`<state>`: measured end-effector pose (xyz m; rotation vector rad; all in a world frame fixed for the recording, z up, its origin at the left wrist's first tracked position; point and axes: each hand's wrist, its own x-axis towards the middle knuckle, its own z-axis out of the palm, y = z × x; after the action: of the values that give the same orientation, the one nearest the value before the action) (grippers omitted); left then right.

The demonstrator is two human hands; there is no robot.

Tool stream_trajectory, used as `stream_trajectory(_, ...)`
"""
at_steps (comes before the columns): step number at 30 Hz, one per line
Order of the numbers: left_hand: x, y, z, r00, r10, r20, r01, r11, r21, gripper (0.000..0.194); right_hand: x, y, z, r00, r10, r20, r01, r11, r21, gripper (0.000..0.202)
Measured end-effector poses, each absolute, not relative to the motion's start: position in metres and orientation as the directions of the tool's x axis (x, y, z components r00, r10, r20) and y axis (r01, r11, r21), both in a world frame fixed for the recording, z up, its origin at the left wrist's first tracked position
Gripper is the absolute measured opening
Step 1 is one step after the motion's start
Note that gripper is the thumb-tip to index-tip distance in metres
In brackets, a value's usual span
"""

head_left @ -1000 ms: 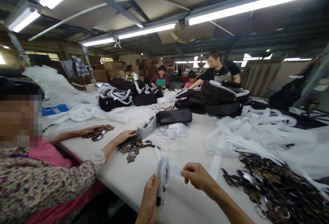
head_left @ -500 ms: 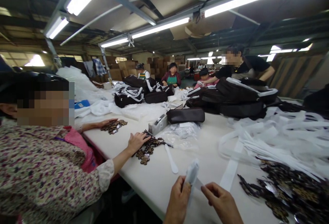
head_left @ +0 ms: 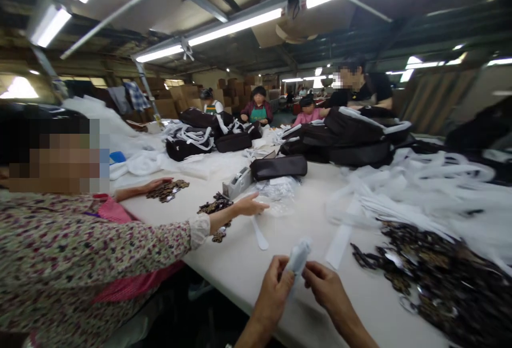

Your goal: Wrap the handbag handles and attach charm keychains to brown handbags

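A pale, slim bundle in translucent plastic (head_left: pixel 299 256) is held upright above the near edge of the table. My left hand (head_left: pixel 275 286) is closed around its lower left side, with the thumb across the front. At the bundle's right edge, the fingers of my right hand (head_left: pixel 323 284) are pinched together on its wrapping. What the plastic contains cannot be made out. A flat white strip (head_left: pixel 338 249) lies on the table beyond my right hand. Further left lies a white strip with a rounded end (head_left: pixel 260 235).
A co-worker's hand (head_left: pixel 251 205) reaches across from the left, by a tape dispenser (head_left: pixel 237 183). Dark and bronze-coloured ornaments (head_left: pixel 436 278) are heaped at the right, below tangled white strips (head_left: pixel 424 188). Dark bags (head_left: pixel 348 137) are piled behind a black pouch (head_left: pixel 279 167).
My right hand has come closer to the bundle; the translucent flap it pulled outward no longer stands out. The co-worker's hand has moved right from the ornaments toward the clear plastic bags. The view has shifted slightly.
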<state>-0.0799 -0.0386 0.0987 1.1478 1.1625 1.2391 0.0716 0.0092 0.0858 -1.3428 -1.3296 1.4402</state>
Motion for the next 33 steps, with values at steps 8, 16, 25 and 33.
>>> stream_trajectory(8,-0.084,-0.042,0.099,0.012,1.000,-0.005,0.038,0.005,0.999,0.061,0.062,0.005,0.099,-0.223,0.906,-0.361,0.054,-0.358,-0.932,0.031)
stream_trajectory(16,-0.081,-0.043,0.099,0.014,1.000,0.021,0.170,-0.023,0.985,0.067,0.063,0.000,0.090,-0.184,0.936,-0.300,-0.142,-0.327,-0.934,0.017)
stream_trajectory(25,-0.080,-0.040,0.097,0.037,0.999,0.035,0.167,-0.041,0.985,0.067,0.060,-0.003,0.077,-0.160,0.872,-0.463,-0.424,-0.484,-0.765,0.045)
stream_trajectory(33,-0.086,-0.041,0.106,0.141,0.989,0.034,0.104,-0.049,0.993,0.050,0.077,-0.007,0.084,-0.335,0.858,-0.390,-0.329,-0.495,-0.805,0.038)
